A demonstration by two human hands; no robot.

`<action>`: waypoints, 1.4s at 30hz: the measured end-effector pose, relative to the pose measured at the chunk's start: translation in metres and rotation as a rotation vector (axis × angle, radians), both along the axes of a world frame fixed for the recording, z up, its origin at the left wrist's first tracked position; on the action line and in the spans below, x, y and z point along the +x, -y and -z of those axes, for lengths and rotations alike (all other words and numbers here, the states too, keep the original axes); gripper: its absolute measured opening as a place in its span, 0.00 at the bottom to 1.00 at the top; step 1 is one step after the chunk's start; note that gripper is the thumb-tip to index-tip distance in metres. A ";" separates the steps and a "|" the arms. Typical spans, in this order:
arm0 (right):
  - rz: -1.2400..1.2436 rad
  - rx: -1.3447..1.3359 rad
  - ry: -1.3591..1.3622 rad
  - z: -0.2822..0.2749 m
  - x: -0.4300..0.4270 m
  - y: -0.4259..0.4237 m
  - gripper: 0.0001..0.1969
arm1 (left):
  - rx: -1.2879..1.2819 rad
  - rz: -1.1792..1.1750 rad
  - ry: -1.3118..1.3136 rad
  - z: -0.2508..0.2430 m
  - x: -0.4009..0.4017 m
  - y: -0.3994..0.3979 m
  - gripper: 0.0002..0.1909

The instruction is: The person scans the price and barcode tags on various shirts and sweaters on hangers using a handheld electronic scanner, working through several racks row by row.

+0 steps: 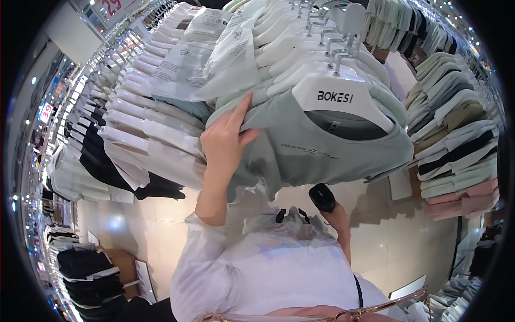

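Observation:
A pale green T-shirt (318, 149) with small print on its chest hangs at the front of a rack on a white hanger (332, 90) that bears lettering. My left hand (229, 137) is at the shirt's sleeve and shoulder, its index finger stretched along the cloth; whether the fingers pinch the fabric cannot be told. My right hand (336, 215), below the shirt's hem, holds a black handheld device (322, 197). Just beyond my left hand, clear printed plastic bags (205, 52) lie over the row of hangers.
White garments (173, 149) and black ones hang close on the left. Another rack of folded-looking, hanging shirts (454, 124) stands at the right. Dark clothes (86, 269) and a cardboard box (120, 265) are at the lower left. Tiled floor (386, 237) shows below the racks.

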State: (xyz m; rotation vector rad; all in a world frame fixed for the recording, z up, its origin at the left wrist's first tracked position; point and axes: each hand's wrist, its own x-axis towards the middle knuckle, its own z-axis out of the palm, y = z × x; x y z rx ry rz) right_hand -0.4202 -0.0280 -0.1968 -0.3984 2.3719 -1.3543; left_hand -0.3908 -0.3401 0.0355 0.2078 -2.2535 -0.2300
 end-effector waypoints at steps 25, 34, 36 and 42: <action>-1.190 0.221 -0.035 0.007 -0.059 -0.002 0.18 | 1.318 -1.025 0.387 0.447 0.283 -0.271 0.15; -1.643 0.458 0.093 0.009 0.060 0.093 0.20 | 2.138 -1.364 0.562 0.495 0.406 -0.469 0.12; -1.646 0.487 0.119 0.017 0.091 0.108 0.18 | 2.179 -1.353 0.407 0.504 0.421 -0.453 0.12; -1.772 0.491 0.083 0.001 0.204 0.194 0.22 | 2.262 -1.289 0.164 0.520 0.498 -0.390 0.11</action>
